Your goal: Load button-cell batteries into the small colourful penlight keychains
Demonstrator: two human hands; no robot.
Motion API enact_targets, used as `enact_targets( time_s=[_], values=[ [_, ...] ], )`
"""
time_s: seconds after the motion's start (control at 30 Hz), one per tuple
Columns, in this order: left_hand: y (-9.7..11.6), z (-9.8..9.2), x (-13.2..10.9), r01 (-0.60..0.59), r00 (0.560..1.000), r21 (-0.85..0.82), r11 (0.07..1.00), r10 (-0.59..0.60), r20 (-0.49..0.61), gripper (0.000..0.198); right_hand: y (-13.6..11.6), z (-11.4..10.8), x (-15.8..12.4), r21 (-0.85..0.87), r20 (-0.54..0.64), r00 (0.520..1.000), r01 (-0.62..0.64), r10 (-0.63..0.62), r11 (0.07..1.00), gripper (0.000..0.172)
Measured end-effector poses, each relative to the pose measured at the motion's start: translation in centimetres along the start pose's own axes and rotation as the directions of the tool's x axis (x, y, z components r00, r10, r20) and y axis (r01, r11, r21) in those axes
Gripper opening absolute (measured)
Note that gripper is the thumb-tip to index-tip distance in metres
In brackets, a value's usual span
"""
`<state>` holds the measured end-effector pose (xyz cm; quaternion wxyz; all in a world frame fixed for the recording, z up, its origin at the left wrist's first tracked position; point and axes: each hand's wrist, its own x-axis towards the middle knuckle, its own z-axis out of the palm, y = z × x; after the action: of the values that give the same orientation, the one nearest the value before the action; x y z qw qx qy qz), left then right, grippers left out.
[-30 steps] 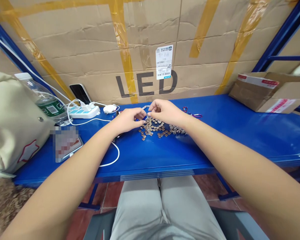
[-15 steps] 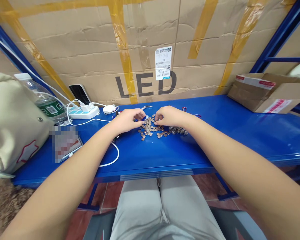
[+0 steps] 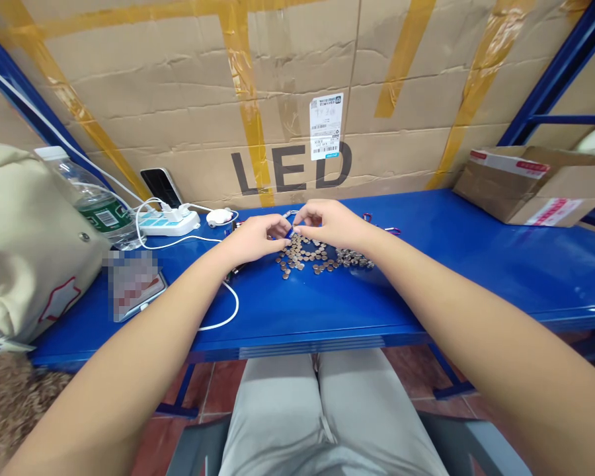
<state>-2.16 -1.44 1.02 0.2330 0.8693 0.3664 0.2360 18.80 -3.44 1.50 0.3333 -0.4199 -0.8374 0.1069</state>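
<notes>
At the far left of the desk [image 3: 476,271], a pale bag [image 3: 30,231] is seen, with a bottle [image 3: 106,218] standing just beside it and a phone [image 3: 146,297], partly blurred, lying in front. A power strip [image 3: 171,225] is crowded with white plugs, and a second phone [image 3: 161,188] is propped behind it. Near the middle, a small blue piece [image 3: 291,233] is held between the curved fingers of the left hand [image 3: 258,237], above the back of scattered round discs [image 3: 302,254]. The fingers of the right hand [image 3: 330,221] are brought narrowly together at the blue piece; whether anything is pinched by them cannot be told. Beside the discs, small metal parts [image 3: 354,258] are heaped, partly hidden by the right forearm. Farther right, an open carton [image 3: 510,188] is placed.
</notes>
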Motion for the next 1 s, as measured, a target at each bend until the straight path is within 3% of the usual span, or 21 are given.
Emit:
enact_targets(
  time_s=[0.2,0.33,0.5,0.67,0.8,0.87,1.0],
  values=[
    [-0.1,0.0,0.1,0.037,0.999,-0.115,0.993,-0.038,-0.008,0.026,0.0,-0.7,-0.1,0.024,0.044,0.999,-0.032,0.031,0.999,0.029],
    [-0.2,-0.1,0.1,0.074,0.997,-0.094,0.993,-0.076,-0.02,0.029,1.1,-2.6,-0.4,-0.163,0.098,0.983,-0.138,0.155,0.977,0.02],
    [-0.3,-0.1,0.0,0.082,0.996,-0.074,0.994,-0.085,-0.032,0.029,2.5,-4.6,-1.1,-0.354,0.351,0.869,-0.222,0.35,0.908,0.006],
    [-0.4,-0.1,0.0,0.064,0.997,-0.084,0.994,-0.068,-0.039,0.029,2.6,-4.7,-1.4,-0.41,0.416,0.819,-0.218,0.394,0.886,0.013],
    [-0.4,-0.1,0.0,0.067,0.997,-0.083,0.994,-0.07,-0.037,0.029,1.8,-4.4,-1.4,-0.445,0.446,0.789,-0.216,0.424,0.869,0.01],
    [-0.3,-0.2,0.0,0.057,0.998,-0.076,0.995,-0.06,-0.035,0.029,1.3,-4.4,-1.3,-0.416,0.407,0.818,-0.23,0.406,0.88,0.008],
    [-0.1,-0.2,-0.1,0.037,0.999,-0.054,0.998,-0.039,-0.035,0.029,0.2,-4.1,-0.9,-0.158,0.21,0.952,-0.193,0.224,0.968,0.017]
  ],
)
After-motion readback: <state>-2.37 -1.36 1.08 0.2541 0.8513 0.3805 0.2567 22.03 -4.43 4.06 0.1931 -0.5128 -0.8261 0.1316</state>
